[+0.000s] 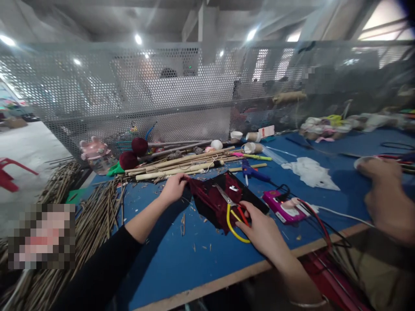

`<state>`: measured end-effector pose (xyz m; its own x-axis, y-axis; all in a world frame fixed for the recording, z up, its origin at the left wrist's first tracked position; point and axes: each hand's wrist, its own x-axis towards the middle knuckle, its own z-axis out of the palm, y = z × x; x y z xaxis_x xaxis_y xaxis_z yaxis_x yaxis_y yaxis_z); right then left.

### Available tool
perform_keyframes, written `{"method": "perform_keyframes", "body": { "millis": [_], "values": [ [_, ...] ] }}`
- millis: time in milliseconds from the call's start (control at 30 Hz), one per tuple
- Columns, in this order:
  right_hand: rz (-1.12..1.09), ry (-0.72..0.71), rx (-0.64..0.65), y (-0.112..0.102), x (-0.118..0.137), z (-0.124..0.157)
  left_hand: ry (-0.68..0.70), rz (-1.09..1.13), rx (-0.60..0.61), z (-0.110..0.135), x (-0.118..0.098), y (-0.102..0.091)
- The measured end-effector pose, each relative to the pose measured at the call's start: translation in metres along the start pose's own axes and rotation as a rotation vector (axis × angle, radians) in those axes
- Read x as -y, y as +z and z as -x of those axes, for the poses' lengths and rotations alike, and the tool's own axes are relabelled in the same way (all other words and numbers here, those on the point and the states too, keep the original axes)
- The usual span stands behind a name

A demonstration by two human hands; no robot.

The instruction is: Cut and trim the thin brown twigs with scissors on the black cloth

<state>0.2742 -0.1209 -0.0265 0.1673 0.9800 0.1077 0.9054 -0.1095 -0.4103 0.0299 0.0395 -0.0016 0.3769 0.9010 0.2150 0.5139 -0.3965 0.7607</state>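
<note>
Between my hands a dark red, sheer-looking cloth (203,193) lies over a black piece of material (254,198) on the blue table. My left hand (175,186) pinches the cloth at its upper left corner, drawing it slightly up. In my right hand (261,226) is a pair of scissors (230,203) with one yellow and one red handle. Their blades point up and left over the cloth, and look nearly closed. Whether they touch the cloth I cannot tell.
Wooden sticks and a blue glue gun (254,172) lie behind the cloth. A magenta power strip (285,209) with cords is right of it. Dry twigs (97,216) pile up at left. Another person's hand (385,190) is at far right. A perforated metal screen (181,99) stands behind.
</note>
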Motion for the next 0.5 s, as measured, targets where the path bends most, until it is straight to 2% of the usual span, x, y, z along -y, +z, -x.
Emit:
{"method": "perform_keyframes", "body": {
  "millis": [100, 167, 267, 333, 400, 500],
  "values": [
    [0.004, -0.013, 0.045, -0.004, 0.001, 0.000, -0.148, 0.298, -0.080, 0.003, 0.006, -0.011],
    [0.041, -0.003, 0.052, -0.005, 0.001, 0.002, -0.197, 0.387, -0.189, 0.004, 0.015, -0.022],
    [0.093, 0.005, 0.046, -0.005, 0.002, 0.006, -0.244, 0.224, -0.428, 0.008, 0.033, -0.045],
    [0.120, 0.007, 0.041, -0.003, 0.004, 0.008, -0.281, 0.015, -0.516, 0.015, 0.043, -0.058],
    [0.146, 0.010, 0.027, -0.001, 0.007, 0.009, -0.257, -0.133, -0.429, 0.025, 0.051, -0.062],
    [0.154, 0.007, -0.010, 0.002, 0.010, 0.010, -0.115, -0.288, -0.149, 0.038, 0.057, -0.053]
  ]
}}
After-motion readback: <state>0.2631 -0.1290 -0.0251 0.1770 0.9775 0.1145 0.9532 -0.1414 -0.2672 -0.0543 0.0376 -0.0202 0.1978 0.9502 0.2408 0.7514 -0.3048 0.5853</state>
